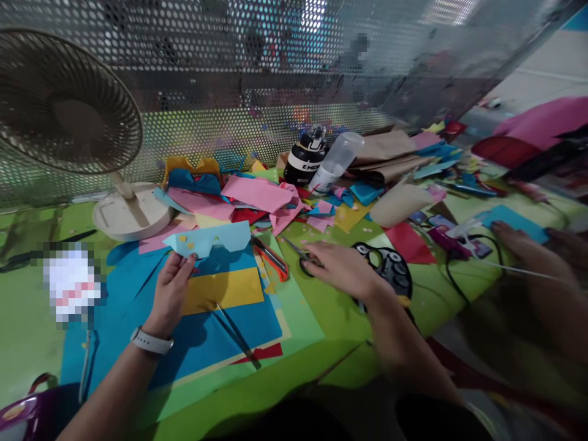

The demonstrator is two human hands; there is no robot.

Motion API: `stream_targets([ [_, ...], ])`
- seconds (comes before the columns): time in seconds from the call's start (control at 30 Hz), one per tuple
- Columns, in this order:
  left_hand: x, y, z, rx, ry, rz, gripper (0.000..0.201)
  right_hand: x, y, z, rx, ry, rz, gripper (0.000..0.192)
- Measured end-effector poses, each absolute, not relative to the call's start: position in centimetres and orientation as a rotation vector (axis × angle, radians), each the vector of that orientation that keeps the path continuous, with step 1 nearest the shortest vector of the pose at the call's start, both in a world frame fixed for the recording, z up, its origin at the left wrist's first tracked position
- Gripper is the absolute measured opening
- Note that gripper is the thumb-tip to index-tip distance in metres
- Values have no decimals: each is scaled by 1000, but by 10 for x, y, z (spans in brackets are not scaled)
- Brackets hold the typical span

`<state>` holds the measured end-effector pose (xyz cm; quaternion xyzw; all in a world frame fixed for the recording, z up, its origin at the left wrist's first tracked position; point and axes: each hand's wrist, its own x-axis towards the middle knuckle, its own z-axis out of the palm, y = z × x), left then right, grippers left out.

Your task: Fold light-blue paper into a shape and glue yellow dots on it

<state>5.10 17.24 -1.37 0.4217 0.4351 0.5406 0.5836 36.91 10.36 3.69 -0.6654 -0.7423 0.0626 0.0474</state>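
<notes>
My left hand, with a white watch at the wrist, pinches a light blue cut-out paper piece by its lower edge. Small yellow bits lie on that piece. Below it, a yellow paper strip and dark tweezers rest on blue sheets. My right hand is at the dark-handled scissors, fingers closed over the handles, blades toward the upper left. Between my hands lies an orange utility knife. Beside my right wrist is a black-and-grey patterned item, partly covered.
A fan stands at the left against a perforated metal panel. Pink paper scraps, a black bottle and a clear bottle are behind. At right, another person's hands hold blue paper near cables.
</notes>
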Motion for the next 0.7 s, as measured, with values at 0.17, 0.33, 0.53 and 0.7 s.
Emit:
stream_targets([
  [0.17, 51, 174, -13, 1058, 1041, 1269, 36, 415, 65, 39, -2228, -1951, 28, 28],
  [0.33, 54, 174, -9, 1000, 1044, 1250, 40, 463, 26, 21, -2525, -1891, 39, 31],
  [0.53, 57, 168, -7, 896, 971, 1221, 33, 483, 8, -11, -2491, -2094, 85, 39],
  [0.7, 55, 165, -8, 865, 957, 1250, 27, 486, 7, -23, -2500, -2106, 68, 47],
])
